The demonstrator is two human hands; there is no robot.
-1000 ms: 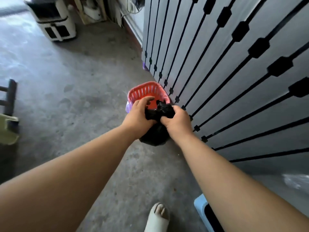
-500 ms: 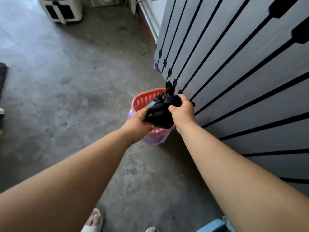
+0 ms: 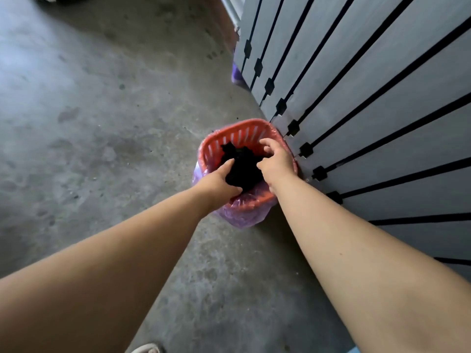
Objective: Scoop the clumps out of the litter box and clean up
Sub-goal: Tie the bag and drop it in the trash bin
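A tied black bag sits inside the red slatted bin, which is lined with a purple bag and stands on the concrete floor against the grey gate. My left hand reaches in from the left and grips the black bag's near side, thumb on top. Over the bag's right side my right hand hovers with fingers spread and loosely curled, holding nothing. The contents of the black bag are hidden.
A grey gate with black bars rises just right of the bin. Stained concrete floor spreads to the left. A purple object peeks out at the gate's foot. My foot shows at the bottom edge.
Both hands lowered the black bag from above the bin's rim down into the bin. My right hand let go of the bag's knot. The view moved closer to the bin.
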